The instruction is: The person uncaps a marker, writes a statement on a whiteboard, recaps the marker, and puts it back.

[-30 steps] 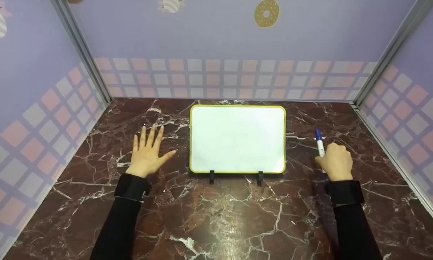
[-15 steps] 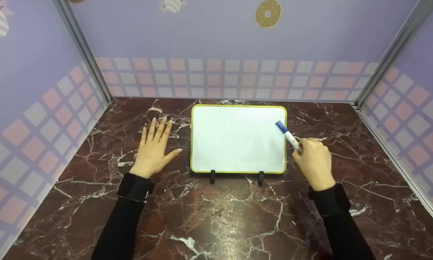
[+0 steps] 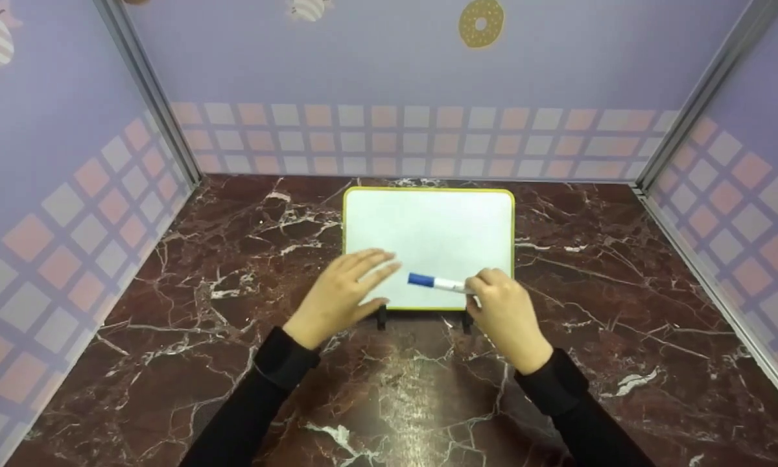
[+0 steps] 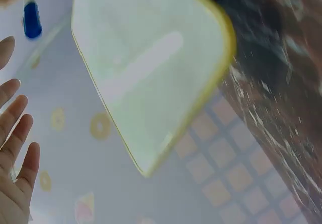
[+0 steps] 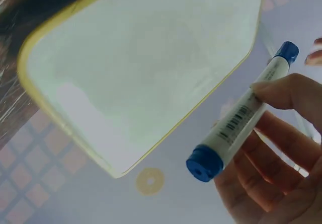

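Note:
My right hand (image 3: 507, 312) grips a white marker (image 5: 241, 118) with a blue cap (image 3: 421, 279) and a blue end. In the head view the marker lies nearly level in front of the whiteboard (image 3: 428, 227), its cap pointing left. My left hand (image 3: 343, 292) hovers before the board's lower left part, fingers spread and lightly bent, holding nothing. A short gap separates its fingertips from the cap. In the left wrist view, the left fingers (image 4: 17, 133) are extended and apart from the marker. The whiteboard has a yellow rim and a blank face.
Two black feet (image 3: 381, 318) hold up the whiteboard on a dark red marbled table (image 3: 168, 389). Purple panels with pink and white checks (image 3: 415, 139) enclose the table at the back and both sides.
My right hand has carried the marker from the table's right side leftward to the board, turning the cap to the left. My left hand has lifted off the table and moved right toward the cap.

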Tool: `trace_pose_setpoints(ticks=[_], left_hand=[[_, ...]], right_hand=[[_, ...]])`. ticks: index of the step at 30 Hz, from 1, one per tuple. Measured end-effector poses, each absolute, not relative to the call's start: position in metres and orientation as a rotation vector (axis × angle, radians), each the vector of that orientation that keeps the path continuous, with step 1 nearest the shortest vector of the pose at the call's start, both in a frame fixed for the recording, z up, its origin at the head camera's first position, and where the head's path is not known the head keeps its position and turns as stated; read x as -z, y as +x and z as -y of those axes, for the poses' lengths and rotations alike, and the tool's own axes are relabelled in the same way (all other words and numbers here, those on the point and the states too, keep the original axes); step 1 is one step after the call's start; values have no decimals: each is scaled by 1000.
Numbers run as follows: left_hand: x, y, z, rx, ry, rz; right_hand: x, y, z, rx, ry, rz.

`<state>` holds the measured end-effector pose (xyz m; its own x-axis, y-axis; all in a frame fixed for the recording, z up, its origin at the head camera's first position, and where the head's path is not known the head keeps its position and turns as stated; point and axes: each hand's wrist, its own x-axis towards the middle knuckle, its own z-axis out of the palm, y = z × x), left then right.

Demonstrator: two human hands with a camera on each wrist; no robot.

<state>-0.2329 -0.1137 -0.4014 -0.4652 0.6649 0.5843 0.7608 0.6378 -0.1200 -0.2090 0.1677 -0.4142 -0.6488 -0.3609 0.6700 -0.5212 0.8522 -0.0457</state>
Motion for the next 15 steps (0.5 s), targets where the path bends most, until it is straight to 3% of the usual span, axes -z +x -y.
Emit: trace_pose_setpoints(ticks=[15], left_hand=[[413,-223,97,330,-1197,2124]], right_hand=[[419,-196,-146,-215,846,2219]])
